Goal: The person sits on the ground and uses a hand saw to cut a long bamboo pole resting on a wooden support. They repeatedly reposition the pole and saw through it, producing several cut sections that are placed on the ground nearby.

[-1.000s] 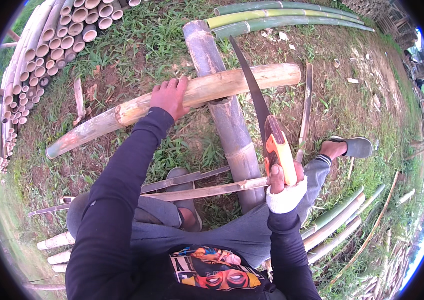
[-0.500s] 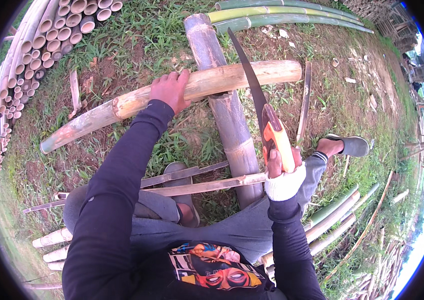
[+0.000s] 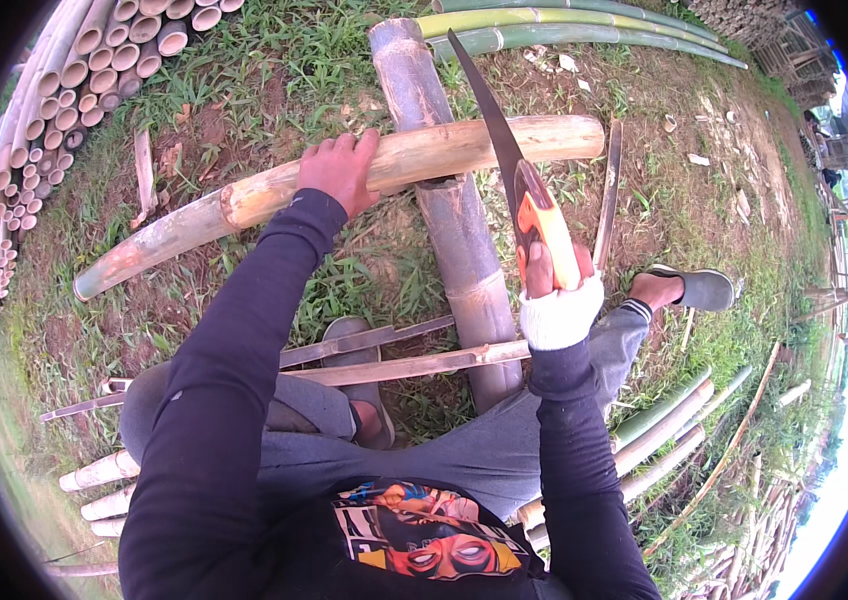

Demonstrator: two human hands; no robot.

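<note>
A thick, pale bamboo pole lies crosswise over a darker, notched bamboo log on the ground. My left hand grips the pale pole just left of the crossing, fingers over its top. In my right hand, which has a white wrist cuff, is a hand saw with an orange and brown handle. The dark saw blade slants up and left across the pale pole, right of the log. Whether its teeth have cut into the bamboo I cannot tell.
Split bamboo strips lie across the log near my legs. A stack of cut bamboo tubes stands at the far left, green poles lie at the back, and more poles lie at the right. My sandalled foot rests right of the saw.
My right hand and the saw have moved forward, away from my body, with the blade sliding farther across the pole. My left hand keeps its hold.
</note>
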